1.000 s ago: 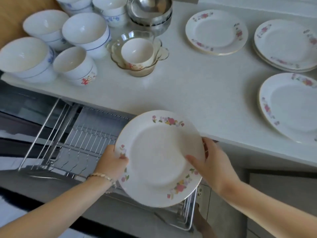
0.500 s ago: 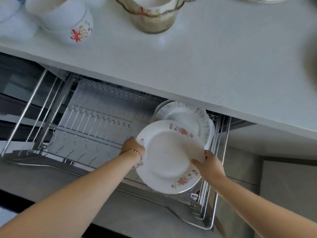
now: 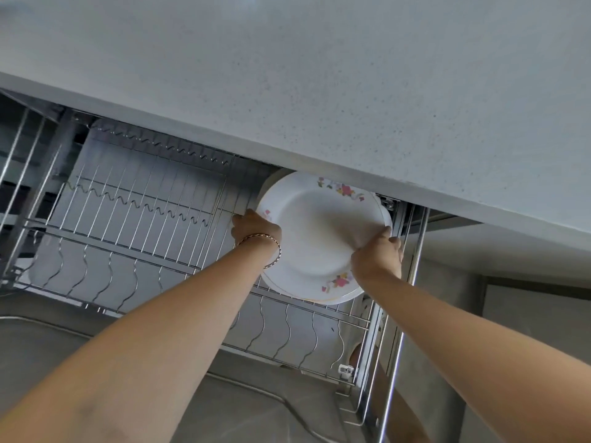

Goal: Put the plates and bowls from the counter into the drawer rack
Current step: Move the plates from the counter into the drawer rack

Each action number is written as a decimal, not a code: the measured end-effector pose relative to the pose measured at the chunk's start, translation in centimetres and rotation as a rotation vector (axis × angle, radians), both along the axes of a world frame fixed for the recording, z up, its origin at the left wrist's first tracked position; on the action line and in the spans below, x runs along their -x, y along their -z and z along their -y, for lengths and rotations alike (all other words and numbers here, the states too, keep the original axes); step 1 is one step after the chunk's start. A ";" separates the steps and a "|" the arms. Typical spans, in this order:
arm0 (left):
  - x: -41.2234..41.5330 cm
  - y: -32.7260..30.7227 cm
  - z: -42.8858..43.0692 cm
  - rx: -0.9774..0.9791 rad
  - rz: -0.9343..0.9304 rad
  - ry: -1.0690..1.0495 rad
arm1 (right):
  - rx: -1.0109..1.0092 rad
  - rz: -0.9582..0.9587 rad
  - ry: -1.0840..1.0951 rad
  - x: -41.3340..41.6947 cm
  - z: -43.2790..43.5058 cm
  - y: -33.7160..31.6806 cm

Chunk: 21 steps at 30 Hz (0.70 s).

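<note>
A white plate with pink flowers on its rim (image 3: pixel 315 228) stands tilted at the right end of the wire drawer rack (image 3: pixel 137 215), partly under the counter edge. My left hand (image 3: pixel 254 227), a bracelet on its wrist, grips the plate's left rim. My right hand (image 3: pixel 377 255) holds its lower right rim. Behind it, the rim of another plate (image 3: pixel 270 183) shows at its top left edge. The remaining plates and bowls on the counter are out of view.
The grey speckled counter (image 3: pixel 319 91) overhangs the back of the pulled-out drawer. Upright wire dividers (image 3: pixel 112 273) fill the rack's left and front rows. The drawer's metal side rail (image 3: pixel 412 282) runs along the right, with grey floor (image 3: pixel 262 407) below.
Both hands carried the plate from above the counter edge down into the drawer and back to the rack's right end, against the plate standing there. The view dropped, so the counter dishes left the frame.
</note>
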<state>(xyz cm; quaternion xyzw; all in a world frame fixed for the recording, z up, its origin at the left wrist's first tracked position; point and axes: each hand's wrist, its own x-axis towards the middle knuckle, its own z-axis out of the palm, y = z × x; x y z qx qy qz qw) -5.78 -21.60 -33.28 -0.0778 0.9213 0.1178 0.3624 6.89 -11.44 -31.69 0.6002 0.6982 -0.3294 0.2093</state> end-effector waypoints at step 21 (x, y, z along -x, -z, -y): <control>-3.3 -4.0 3.4 -0.129 0.111 0.239 | 0.105 -0.146 -0.144 -2.0 1.9 -3.8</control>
